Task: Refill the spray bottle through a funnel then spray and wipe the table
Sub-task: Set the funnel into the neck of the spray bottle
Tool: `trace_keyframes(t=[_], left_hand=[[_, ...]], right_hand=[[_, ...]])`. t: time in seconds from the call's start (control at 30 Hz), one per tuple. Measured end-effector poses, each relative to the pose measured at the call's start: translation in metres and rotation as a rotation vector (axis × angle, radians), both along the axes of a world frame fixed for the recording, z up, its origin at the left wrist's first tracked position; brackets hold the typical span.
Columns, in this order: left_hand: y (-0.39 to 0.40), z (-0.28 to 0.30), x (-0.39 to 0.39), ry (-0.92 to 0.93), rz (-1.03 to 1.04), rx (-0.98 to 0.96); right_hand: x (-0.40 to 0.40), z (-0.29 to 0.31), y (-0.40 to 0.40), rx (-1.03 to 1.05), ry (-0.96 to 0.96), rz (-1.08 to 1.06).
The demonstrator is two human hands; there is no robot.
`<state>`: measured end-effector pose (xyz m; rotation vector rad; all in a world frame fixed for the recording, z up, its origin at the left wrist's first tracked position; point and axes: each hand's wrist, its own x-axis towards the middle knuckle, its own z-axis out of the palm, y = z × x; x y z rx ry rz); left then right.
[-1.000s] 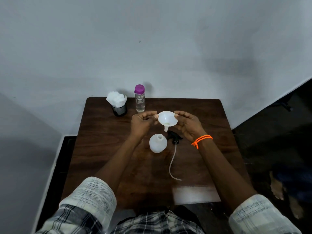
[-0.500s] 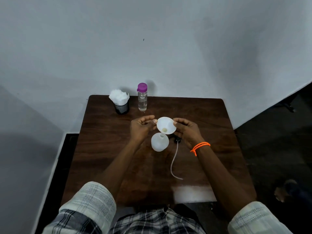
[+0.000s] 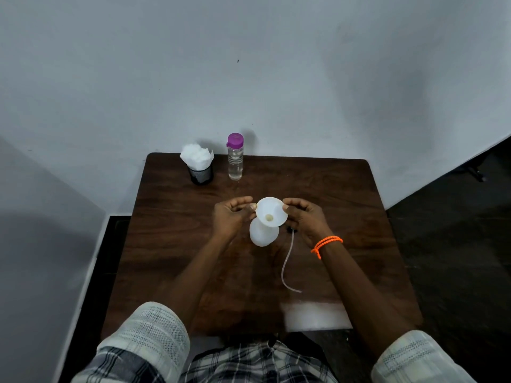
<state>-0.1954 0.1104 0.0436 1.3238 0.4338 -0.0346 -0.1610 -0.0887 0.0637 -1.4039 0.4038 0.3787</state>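
A white funnel (image 3: 271, 211) sits over the neck of the open white spray bottle (image 3: 262, 235), which stands mid-table. My left hand (image 3: 231, 217) pinches the funnel's left rim and my right hand (image 3: 304, 218) pinches its right rim. The bottle's black spray head (image 3: 291, 230) lies just right of the bottle, mostly hidden under my right hand, with its clear dip tube (image 3: 287, 261) trailing toward me. A clear water bottle with a purple cap (image 3: 235, 157) stands at the back of the wooden table (image 3: 331, 194).
A black mesh cup stuffed with white tissues (image 3: 199, 165) stands at the back left, beside the water bottle. A pale reflective patch (image 3: 315, 316) lies near the table's front edge. The wall runs directly behind the table.
Both hands have brought the funnel down from above the table onto the spray bottle's neck. The camera view shifted slightly.
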Motion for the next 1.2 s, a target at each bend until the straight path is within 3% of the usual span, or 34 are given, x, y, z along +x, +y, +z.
trace_keyframes(t=[0.6, 0.77, 0.93, 1.2], left_hand=[[0.007, -0.018, 0.005, 0.093, 0.052, -0.02], [0.019, -0.022, 0.016, 0.12, 0.085, 0.048], [0.032, -0.021, 0.037, 0.145, 0.143, 0.24], [0.044, -0.024, 0.097, 0.134, 0.115, 0.434]], right_hand=[[0.012, -0.008, -0.007, -0.022, 0.06, 0.0], [0.032, -0.009, -0.006, -0.039, 0.08, 0.0], [0.069, -0.017, 0.005, -0.107, 0.078, 0.055], [0.14, -0.037, 0.039, -0.393, -0.023, 0.276]])
